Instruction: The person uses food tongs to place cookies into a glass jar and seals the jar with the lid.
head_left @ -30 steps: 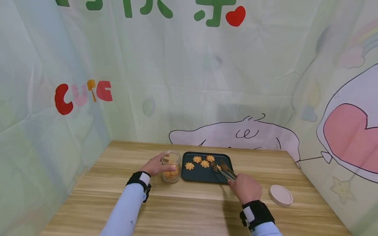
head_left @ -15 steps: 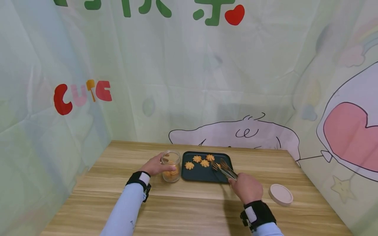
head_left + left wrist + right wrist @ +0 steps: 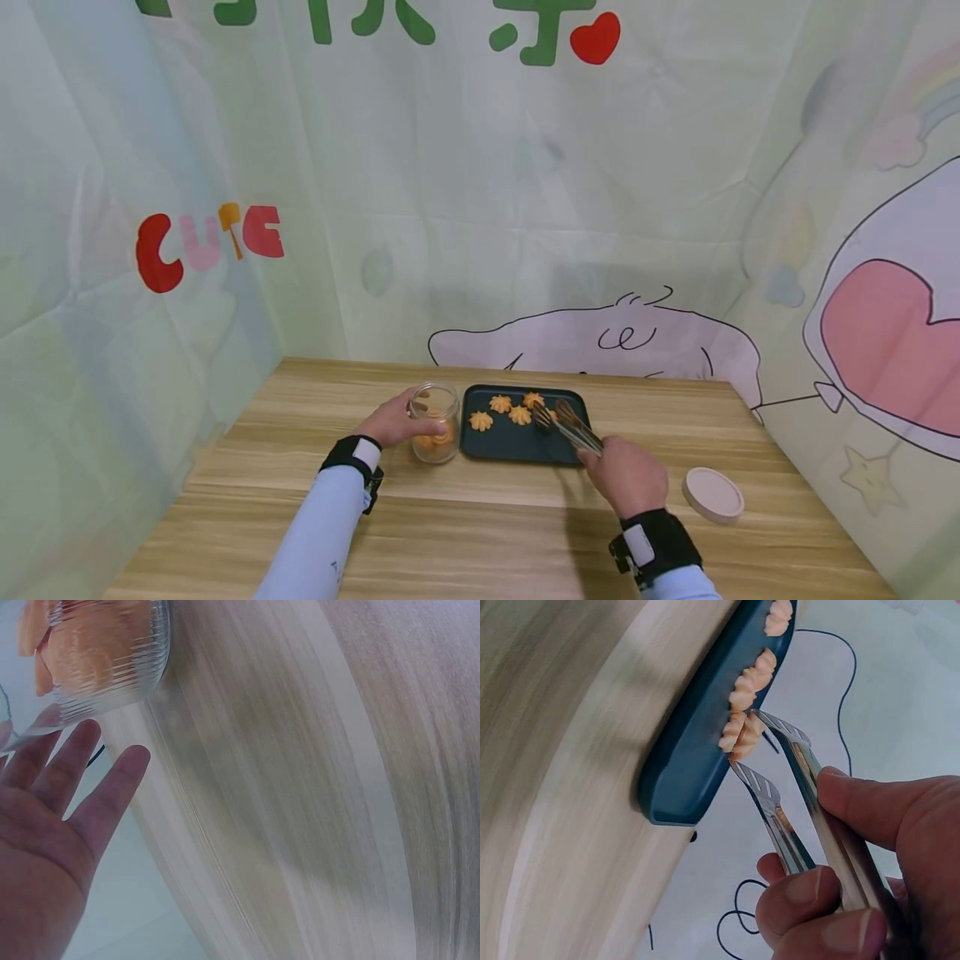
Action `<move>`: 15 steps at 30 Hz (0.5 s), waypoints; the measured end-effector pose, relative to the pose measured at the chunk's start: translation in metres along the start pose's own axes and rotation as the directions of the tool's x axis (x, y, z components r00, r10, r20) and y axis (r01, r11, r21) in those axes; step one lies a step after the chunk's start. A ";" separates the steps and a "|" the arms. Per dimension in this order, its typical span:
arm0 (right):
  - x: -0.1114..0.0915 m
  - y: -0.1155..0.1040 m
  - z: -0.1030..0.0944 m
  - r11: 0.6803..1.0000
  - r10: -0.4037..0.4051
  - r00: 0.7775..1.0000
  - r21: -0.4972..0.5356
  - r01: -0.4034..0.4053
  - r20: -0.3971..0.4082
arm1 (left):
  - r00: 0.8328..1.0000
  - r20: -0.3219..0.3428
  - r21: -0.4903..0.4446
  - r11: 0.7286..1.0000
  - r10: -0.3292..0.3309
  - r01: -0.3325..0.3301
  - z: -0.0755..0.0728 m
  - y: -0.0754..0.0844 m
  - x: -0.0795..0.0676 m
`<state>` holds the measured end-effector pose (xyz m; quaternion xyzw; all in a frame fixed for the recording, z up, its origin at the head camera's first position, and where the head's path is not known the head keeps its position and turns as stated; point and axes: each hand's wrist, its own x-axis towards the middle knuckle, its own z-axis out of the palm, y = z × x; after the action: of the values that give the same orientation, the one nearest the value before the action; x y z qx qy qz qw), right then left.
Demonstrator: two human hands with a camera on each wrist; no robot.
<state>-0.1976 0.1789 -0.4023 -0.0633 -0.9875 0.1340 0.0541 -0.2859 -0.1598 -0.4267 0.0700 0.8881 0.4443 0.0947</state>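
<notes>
My left hand holds a clear glass jar from its left side, thumb across the front, other fingers behind. Orange-brown flower-shaped cookies lie in the jar's lower part; in the left wrist view the ribbed jar shows them at upper left. In my right hand is a pair of metal tongs, gripped between thumb and fingers. Its slotted tips stand apart above the right part of a dark tray, on either side of a cookie in the right wrist view. Several more cookies lie on the tray.
A round pale pink lid lies on the wooden table, right of my right hand. Jar and tray stand side by side. A printed cloth backdrop rises behind the table's back edge and along both sides.
The tongs' tips have shifted slightly to the back and left over the tray, near a cookie. My left hand and the jar have stayed in place.
</notes>
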 end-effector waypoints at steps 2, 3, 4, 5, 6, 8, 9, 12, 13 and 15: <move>0.000 -0.002 -0.002 1.000 -0.002 1.000 0.014 0.002 0.007 | 1.000 0.000 0.000 1.000 -0.001 0.001 0.000 0.000 0.000; 0.000 -0.003 -0.004 1.000 -0.004 1.000 0.020 0.004 0.006 | 1.000 0.000 0.000 1.000 -0.002 0.002 0.000 0.000 0.000; 0.000 -0.004 -0.005 1.000 -0.009 1.000 0.025 0.008 0.005 | 1.000 0.000 0.001 1.000 -0.002 0.002 0.000 0.000 0.000; 0.000 -0.005 -0.006 1.000 -0.014 1.000 0.028 0.013 0.003 | 1.000 0.000 0.001 1.000 -0.003 0.003 0.000 0.000 0.000; 0.000 -0.007 -0.008 0.999 -0.020 1.000 0.031 0.020 -0.002 | 1.000 0.000 0.001 1.000 -0.003 0.003 0.000 0.000 0.000; 0.000 -0.009 -0.010 0.999 -0.030 0.999 0.035 0.030 -0.011 | 1.000 0.000 0.001 1.000 -0.004 0.004 0.000 0.001 -0.001; 0.000 -0.010 -0.011 0.999 -0.035 0.999 0.036 0.035 -0.013 | 1.000 0.001 0.001 1.000 -0.004 0.004 0.000 0.001 -0.001; 0.000 -0.014 -0.014 0.998 -0.051 0.998 0.037 0.052 -0.026 | 1.000 0.004 0.000 1.000 -0.003 0.003 -0.001 0.001 -0.001; 0.000 -0.015 -0.015 0.998 -0.057 0.998 0.036 0.058 -0.030 | 1.000 0.005 -0.001 1.000 -0.002 0.002 -0.001 0.001 -0.001; -0.001 -0.017 -0.017 0.997 -0.067 0.997 0.030 0.068 -0.039 | 1.000 0.007 -0.002 1.000 -0.002 0.002 -0.001 0.000 0.000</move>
<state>-0.1964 0.1669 -0.3817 -0.0315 -0.9857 0.1462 0.0782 -0.2856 -0.1601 -0.4259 0.0705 0.8873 0.4451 0.0982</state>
